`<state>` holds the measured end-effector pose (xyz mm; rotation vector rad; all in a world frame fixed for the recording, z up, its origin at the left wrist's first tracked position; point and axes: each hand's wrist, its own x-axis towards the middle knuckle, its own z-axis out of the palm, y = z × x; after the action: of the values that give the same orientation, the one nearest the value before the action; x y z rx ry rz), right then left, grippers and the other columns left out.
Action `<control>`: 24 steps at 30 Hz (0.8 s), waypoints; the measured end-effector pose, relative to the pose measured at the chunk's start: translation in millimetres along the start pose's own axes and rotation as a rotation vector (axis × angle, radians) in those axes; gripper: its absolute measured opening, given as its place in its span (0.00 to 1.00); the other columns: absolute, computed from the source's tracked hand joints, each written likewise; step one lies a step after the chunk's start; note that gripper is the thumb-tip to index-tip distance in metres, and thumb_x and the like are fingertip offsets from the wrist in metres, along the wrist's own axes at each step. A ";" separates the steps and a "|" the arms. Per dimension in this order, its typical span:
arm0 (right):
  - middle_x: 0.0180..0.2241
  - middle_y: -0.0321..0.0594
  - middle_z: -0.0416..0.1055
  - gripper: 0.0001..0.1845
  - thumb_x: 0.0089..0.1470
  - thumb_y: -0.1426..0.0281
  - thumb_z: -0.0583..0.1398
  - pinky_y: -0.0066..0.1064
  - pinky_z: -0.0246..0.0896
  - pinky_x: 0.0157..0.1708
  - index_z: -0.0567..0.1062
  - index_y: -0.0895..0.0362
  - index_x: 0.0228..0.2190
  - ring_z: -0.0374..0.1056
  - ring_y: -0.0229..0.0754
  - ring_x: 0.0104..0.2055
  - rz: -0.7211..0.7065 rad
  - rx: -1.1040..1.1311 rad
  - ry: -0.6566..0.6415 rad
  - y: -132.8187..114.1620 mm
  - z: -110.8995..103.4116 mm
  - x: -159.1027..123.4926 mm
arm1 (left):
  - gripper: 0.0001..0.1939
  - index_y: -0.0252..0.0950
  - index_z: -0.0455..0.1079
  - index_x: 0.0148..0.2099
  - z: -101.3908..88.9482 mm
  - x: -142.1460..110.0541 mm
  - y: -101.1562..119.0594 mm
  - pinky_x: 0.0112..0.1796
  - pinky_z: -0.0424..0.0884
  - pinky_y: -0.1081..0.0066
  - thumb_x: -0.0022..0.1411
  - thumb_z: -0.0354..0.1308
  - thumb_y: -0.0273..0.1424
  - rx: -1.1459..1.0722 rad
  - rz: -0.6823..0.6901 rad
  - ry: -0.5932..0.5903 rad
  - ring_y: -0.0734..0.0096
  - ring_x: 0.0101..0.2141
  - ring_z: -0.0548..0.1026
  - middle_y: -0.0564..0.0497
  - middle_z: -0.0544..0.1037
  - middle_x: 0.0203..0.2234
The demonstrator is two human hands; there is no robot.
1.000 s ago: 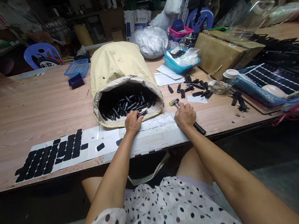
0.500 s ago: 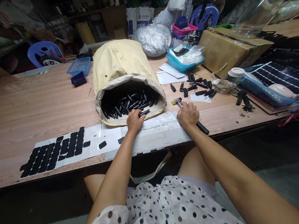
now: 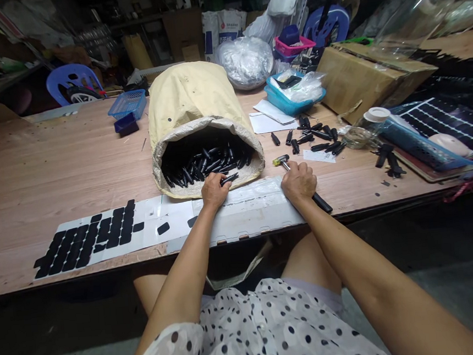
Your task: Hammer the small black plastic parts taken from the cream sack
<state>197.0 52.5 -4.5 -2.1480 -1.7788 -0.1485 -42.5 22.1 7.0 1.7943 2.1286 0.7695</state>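
Note:
My left hand (image 3: 213,191) is closed on a slim black tapered piece (image 3: 229,178) at the lower lip of a pale yellow sack (image 3: 194,95). The sack lies on its side with its mouth towards me, and many similar black pieces (image 3: 206,162) are heaped inside. In my right hand (image 3: 299,182) is a small hammer (image 3: 281,160) with a yellow-tipped head and a black handle, held low over the table. Beneath both hands lies a flat white board (image 3: 252,220) with clear film on it. More black pieces (image 3: 319,135) are scattered right of the sack.
Black rounded patches (image 3: 76,244) cover a white sheet at front left. Behind stand a blue basket (image 3: 128,104) and a small navy tray (image 3: 126,125). A turquoise basket (image 3: 292,102), a cardboard box (image 3: 366,80) and a tape roll (image 3: 357,136) are on the right.
The whole view has shifted very slightly. Both hands keep their places and their holds on the black piece and the hammer.

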 end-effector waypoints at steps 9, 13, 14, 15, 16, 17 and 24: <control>0.43 0.52 0.68 0.18 0.60 0.71 0.52 0.36 0.52 0.37 0.74 0.56 0.49 0.62 0.53 0.47 0.006 0.016 0.018 0.0 1.2 0.1 | 0.04 0.43 0.75 0.39 3.4 1.0 -3.2 0.41 0.69 0.67 0.59 0.63 0.31 -0.018 0.016 0.018 0.62 0.42 0.73 0.52 0.75 0.38; 0.43 0.52 0.68 0.19 0.61 0.71 0.51 0.37 0.52 0.37 0.74 0.56 0.50 0.62 0.53 0.47 0.004 0.010 0.012 -0.2 0.5 0.0 | 0.04 0.43 0.75 0.39 2.8 0.7 -2.6 0.42 0.69 0.67 0.59 0.63 0.30 -0.024 0.015 0.018 0.62 0.43 0.73 0.51 0.75 0.38; 0.43 0.52 0.68 0.19 0.61 0.71 0.51 0.37 0.52 0.37 0.74 0.56 0.50 0.62 0.53 0.47 0.004 0.008 0.013 -0.2 0.7 0.0 | 0.04 0.43 0.75 0.39 2.6 0.6 -2.2 0.43 0.69 0.67 0.59 0.63 0.30 -0.025 0.013 0.016 0.62 0.43 0.73 0.51 0.75 0.38; 0.43 0.52 0.68 0.19 0.61 0.71 0.51 0.37 0.52 0.37 0.74 0.56 0.50 0.62 0.53 0.47 0.004 0.006 0.014 -0.1 1.1 0.0 | 0.04 0.43 0.75 0.39 2.3 0.5 -2.0 0.43 0.69 0.67 0.59 0.63 0.30 -0.025 0.011 0.015 0.62 0.43 0.73 0.51 0.75 0.38; 0.43 0.52 0.68 0.19 0.61 0.71 0.51 0.37 0.52 0.37 0.74 0.56 0.50 0.62 0.53 0.46 0.004 0.004 0.017 0.1 1.8 0.1 | 0.04 0.43 0.75 0.39 2.2 0.4 -1.8 0.42 0.69 0.67 0.59 0.64 0.30 -0.025 0.010 0.013 0.62 0.43 0.73 0.51 0.75 0.38; 0.43 0.51 0.68 0.19 0.61 0.71 0.51 0.36 0.52 0.37 0.74 0.56 0.50 0.62 0.52 0.46 0.003 0.002 0.021 0.4 2.6 0.2 | 0.04 0.43 0.75 0.39 2.2 0.4 -1.8 0.42 0.69 0.67 0.59 0.64 0.30 -0.024 0.010 0.012 0.62 0.43 0.73 0.51 0.75 0.38; 0.42 0.50 0.67 0.18 0.60 0.70 0.52 0.36 0.52 0.38 0.74 0.56 0.49 0.61 0.52 0.46 -0.008 -0.005 0.035 2.7 7.0 1.0 | 0.05 0.43 0.75 0.39 3.9 0.5 -2.8 0.42 0.69 0.67 0.59 0.63 0.30 -0.016 0.013 0.021 0.62 0.43 0.73 0.52 0.75 0.38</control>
<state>198.9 55.3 -11.3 -2.1293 -1.7690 -0.1921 -42.9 23.2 2.3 1.8023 2.1199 0.8098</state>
